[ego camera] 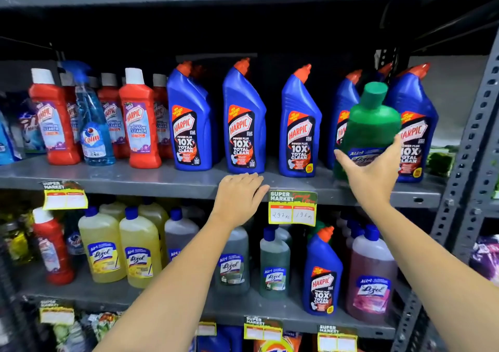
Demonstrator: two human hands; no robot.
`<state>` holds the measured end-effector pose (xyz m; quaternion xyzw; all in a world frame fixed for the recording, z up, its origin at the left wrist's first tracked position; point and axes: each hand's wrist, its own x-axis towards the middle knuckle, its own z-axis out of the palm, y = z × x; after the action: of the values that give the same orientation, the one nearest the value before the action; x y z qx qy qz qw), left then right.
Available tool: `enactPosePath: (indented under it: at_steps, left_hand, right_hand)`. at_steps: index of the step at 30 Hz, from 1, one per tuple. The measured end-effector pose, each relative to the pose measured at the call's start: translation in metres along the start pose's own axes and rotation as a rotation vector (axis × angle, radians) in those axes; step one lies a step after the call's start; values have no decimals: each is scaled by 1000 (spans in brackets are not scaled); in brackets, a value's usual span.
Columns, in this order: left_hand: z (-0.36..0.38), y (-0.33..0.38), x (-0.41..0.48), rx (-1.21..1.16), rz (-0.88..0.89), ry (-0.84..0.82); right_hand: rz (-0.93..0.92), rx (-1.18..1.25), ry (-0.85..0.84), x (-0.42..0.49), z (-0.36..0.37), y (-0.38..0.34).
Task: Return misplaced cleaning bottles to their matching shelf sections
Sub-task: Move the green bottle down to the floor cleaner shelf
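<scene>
One green bottle (371,125) – right hand (370,172) fingers gripping it | left hand (239,196) fingers open, on shelf edge (162,187)

Open gaps separate the blue Harpic bottles (244,119) on the middle shelf (108,179). The red bottles (139,119) stand packed; rear depth appears dark, unclear.

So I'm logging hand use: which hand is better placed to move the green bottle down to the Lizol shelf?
The right hand: it already grips the green bottle among the blue Harpic bottles. The left hand is empty, resting on the shelf edge.
</scene>
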<state>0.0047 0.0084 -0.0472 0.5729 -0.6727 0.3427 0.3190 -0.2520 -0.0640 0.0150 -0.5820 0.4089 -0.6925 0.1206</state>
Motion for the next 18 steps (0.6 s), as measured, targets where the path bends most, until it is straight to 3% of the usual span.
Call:
enactPosePath:
  at_steps: [6, 9, 13, 18]
  left_hand:
    - [2, 11, -49, -112, -28, 74]
    - [12, 16, -104, -172, -60, 28]
    - [53, 17, -191, -204, -144, -248]
    - [100, 14, -255, -157, -80, -653]
  right_hand:
    - [-52, 264, 106, -65, -35, -22]
    - [-49, 315, 55, -116, -45, -16]
    - [102, 284, -93, -174, -29, 23]
    - [318, 168, -310, -230, 20, 71]
